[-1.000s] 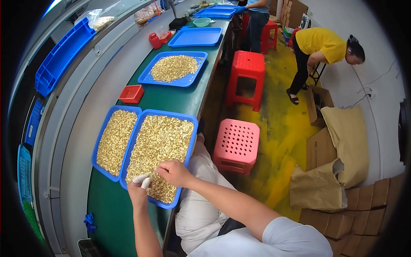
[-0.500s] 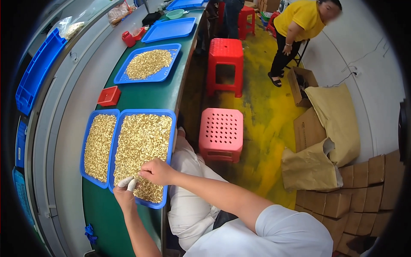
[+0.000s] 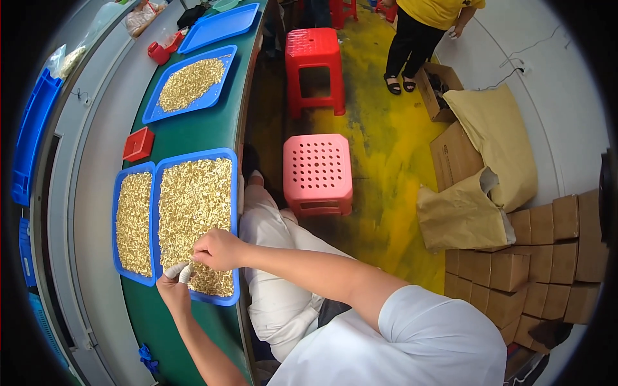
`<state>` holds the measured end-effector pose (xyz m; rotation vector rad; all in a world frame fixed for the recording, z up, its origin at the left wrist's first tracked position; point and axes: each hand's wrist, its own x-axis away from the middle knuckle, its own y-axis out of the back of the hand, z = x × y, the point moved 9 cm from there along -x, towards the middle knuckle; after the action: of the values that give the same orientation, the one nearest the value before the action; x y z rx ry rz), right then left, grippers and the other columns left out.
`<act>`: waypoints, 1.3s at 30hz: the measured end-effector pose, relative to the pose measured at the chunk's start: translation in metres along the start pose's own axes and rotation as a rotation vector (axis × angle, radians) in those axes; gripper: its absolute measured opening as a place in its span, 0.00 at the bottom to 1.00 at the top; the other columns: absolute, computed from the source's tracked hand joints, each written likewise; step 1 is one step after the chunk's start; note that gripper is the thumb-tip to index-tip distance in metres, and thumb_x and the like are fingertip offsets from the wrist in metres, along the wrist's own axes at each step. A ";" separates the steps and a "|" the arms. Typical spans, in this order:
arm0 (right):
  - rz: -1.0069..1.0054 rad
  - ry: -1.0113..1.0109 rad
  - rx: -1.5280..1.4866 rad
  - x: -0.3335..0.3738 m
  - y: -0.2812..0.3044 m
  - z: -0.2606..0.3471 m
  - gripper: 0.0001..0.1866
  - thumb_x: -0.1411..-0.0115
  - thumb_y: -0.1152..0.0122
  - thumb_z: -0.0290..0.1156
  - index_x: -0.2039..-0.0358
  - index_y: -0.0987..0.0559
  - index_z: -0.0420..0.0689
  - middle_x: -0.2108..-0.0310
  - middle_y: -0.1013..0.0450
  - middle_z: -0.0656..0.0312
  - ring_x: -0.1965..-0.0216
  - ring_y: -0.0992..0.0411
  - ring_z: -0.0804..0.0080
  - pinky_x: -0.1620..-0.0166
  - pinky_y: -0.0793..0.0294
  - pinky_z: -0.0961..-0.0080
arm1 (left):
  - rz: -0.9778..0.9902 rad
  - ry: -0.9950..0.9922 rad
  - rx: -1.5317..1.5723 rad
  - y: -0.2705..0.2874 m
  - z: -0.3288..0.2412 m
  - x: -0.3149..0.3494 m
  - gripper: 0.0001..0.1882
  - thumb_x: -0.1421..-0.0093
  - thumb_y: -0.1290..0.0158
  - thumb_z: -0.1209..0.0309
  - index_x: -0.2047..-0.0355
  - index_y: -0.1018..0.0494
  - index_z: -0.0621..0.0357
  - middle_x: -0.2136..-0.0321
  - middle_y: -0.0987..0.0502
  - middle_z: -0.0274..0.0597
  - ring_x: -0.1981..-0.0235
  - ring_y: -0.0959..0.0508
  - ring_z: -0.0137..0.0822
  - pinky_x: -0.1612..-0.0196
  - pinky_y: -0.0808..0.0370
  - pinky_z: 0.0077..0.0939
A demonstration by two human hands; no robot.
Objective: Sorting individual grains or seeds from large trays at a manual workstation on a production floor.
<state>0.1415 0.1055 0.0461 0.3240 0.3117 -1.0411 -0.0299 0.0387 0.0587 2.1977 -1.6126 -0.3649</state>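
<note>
Two blue trays hold many small gold-coloured pieces; my hands meet over the near part of the larger tray (image 3: 235, 193). White coverings wrap the thumb and a finger of my left hand (image 3: 172, 289), whose fingertips are pinched together at the tray's near left edge. Close against those fingertips, my right hand (image 3: 221, 249) is curled with its fingers pressed together. Whatever small thing lies between the fingers is too tiny to make out. The narrower tray (image 3: 116, 212) sits to the left, touching the larger one.
Farther along the green table (image 3: 187, 136) are a small red box (image 3: 138, 144), a blue tray (image 3: 215, 90) partly filled with gold pieces, and a red bottle (image 3: 158, 53). A pink stool (image 3: 317, 168) and red stool (image 3: 314, 64) stand right. Cardboard boxes (image 3: 508, 270) are stacked at the lower right.
The whole view has shifted, so the table appears farther left and higher. My hands stay together over the larger tray. The person in yellow now shows only from the torso down.
</note>
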 end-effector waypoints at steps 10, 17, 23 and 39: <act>-0.050 -0.067 -0.136 0.000 0.009 -0.004 0.15 0.40 0.40 0.33 0.81 0.25 0.39 0.83 0.31 0.50 0.81 0.30 0.58 0.74 0.33 0.64 | 0.116 -0.104 0.175 -0.024 -0.008 0.000 0.44 0.32 0.68 0.36 0.52 0.25 0.72 0.61 0.19 0.49 0.67 0.21 0.35 0.65 0.26 0.27; -0.109 -0.102 -0.163 0.001 0.012 -0.011 0.16 0.36 0.42 0.30 0.79 0.30 0.36 0.86 0.38 0.58 0.82 0.42 0.77 0.77 0.40 0.70 | 0.099 -0.339 -0.760 -0.052 -0.047 0.015 0.17 0.46 0.37 0.71 0.56 0.22 0.64 0.59 0.22 0.54 0.58 0.22 0.53 0.53 0.25 0.40; -0.093 -0.088 -0.121 -0.001 0.009 -0.006 0.16 0.36 0.42 0.30 0.79 0.29 0.35 0.85 0.35 0.54 0.82 0.40 0.72 0.76 0.38 0.68 | 0.083 -0.239 -0.687 -0.045 -0.024 0.005 0.09 0.49 0.35 0.76 0.66 0.19 0.61 0.73 0.22 0.45 0.74 0.23 0.43 0.67 0.26 0.33; -0.086 -0.078 -0.098 -0.001 0.012 -0.001 0.16 0.36 0.41 0.31 0.79 0.28 0.36 0.85 0.34 0.54 0.83 0.38 0.69 0.76 0.37 0.69 | -0.080 0.061 0.673 -0.016 0.021 0.004 0.09 0.38 0.45 0.82 0.58 0.23 0.65 0.65 0.19 0.44 0.66 0.21 0.32 0.61 0.23 0.23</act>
<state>0.1511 0.1121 0.0474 0.1827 0.3076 -1.1166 -0.0238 0.0362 0.0331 2.7167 -1.7967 0.2724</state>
